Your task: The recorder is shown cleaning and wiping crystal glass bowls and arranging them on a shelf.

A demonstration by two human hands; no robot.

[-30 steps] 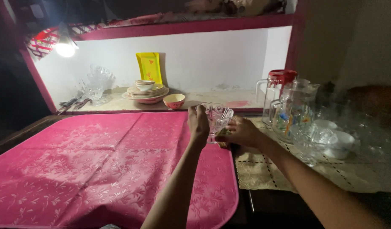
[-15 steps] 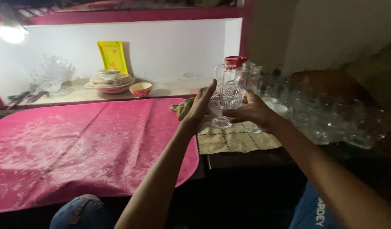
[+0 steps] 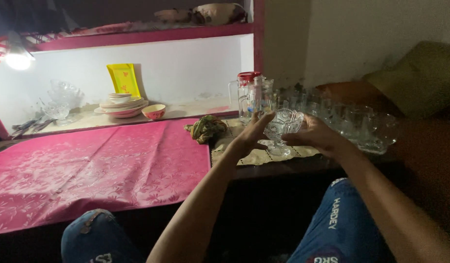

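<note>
A small footed cut-glass bowl [image 3: 282, 127] sits between both hands just above the pale lace mat [image 3: 264, 155] on the dark table [image 3: 303, 168], right of the middle of the scene; whether its foot rests on the mat or hangs just over it cannot be told. The left hand [image 3: 252, 135] is spread, fingers fanned and lying against the left side of the bowl, while the right hand [image 3: 315, 136] cups the right side with curled fingers, so the glass is cradled rather than pinched. It looks stiff, hard and brittle, with a scalloped rim that could chip on a knock; the faceted surface gives some grip, yet smooth glass is likely slippery if damp. For its size it is probably fairly heavy, top-weighted over a narrow stem, so the safest hold seems to be around the bowl's body or under it with the stem between the fingers, not by the rim. Just beyond stand a clear jug with a red lid [image 3: 248, 95] and a crowd of other glassware [image 3: 361, 124] running to the right, close enough to clink against. A crumpled cloth [image 3: 205, 127] lies to the left at the edge of the pink tablecloth [image 3: 88, 165]. On the far shelf are stacked plates [image 3: 120, 106], a small bowl [image 3: 154, 112], a yellow tray [image 3: 122, 79] and a lit bulb [image 3: 19, 60].
</note>
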